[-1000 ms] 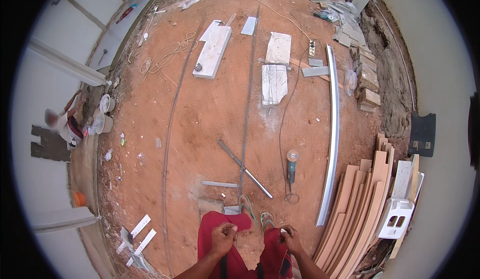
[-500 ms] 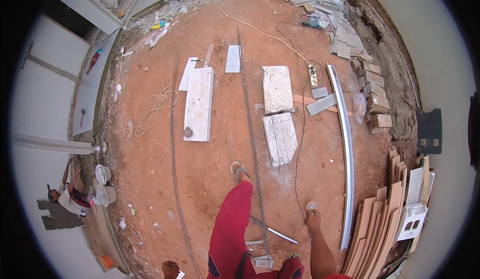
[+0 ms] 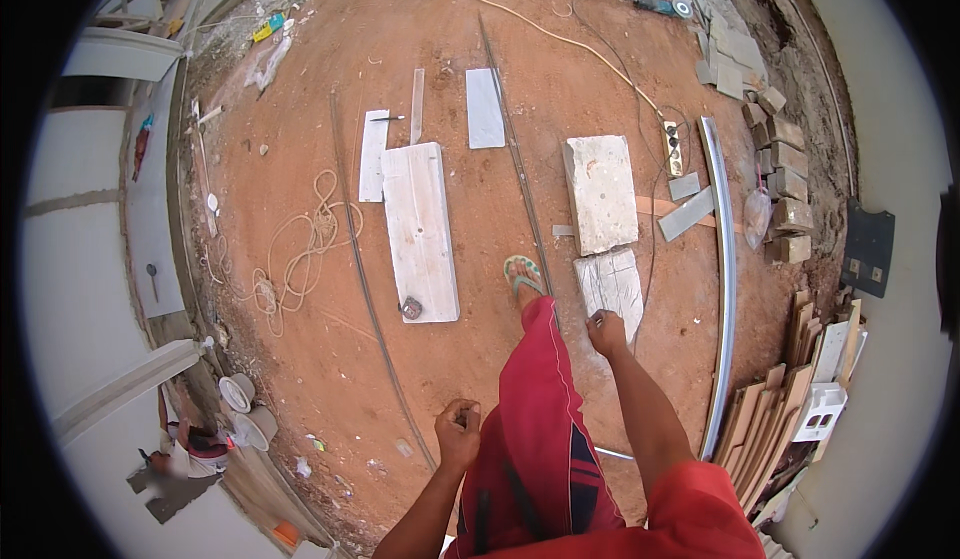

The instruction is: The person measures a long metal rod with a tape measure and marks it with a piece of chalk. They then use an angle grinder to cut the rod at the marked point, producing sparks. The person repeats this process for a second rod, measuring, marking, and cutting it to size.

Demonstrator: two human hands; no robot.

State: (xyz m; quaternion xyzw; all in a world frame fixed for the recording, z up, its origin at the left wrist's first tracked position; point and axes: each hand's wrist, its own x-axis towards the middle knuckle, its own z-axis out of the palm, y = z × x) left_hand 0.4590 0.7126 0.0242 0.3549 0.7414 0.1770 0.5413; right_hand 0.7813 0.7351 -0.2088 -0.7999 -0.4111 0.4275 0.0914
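Observation:
My right hand [image 3: 607, 333] hangs over the near end of a whitish block with dark lines on it [image 3: 612, 284]; whether it touches the block I cannot tell. Its fingers are curled, and what they hold, if anything, is hidden. My left hand [image 3: 458, 433] is beside my red trouser leg, with its fingers bent inward around something too small or hidden to name. A long pale slab [image 3: 420, 229] lies ahead of it, bearing a small dark tape-measure-like object [image 3: 411, 308]. Just beyond the dark-lined block lies another pale block [image 3: 602, 194].
Thin metal bars [image 3: 370, 289] and a long light metal profile [image 3: 722, 279] lie on the red soil. An extension socket [image 3: 673, 149] and its cord are at right, near stacked bricks [image 3: 787, 174]. An angle grinder [image 3: 662, 7] lies farther off. Another person [image 3: 190, 454] works at left.
I have stepped forward. My right hand has moved ahead to the dark-lined block; the pale round thing in it no longer shows. My left hand has come up and inward.

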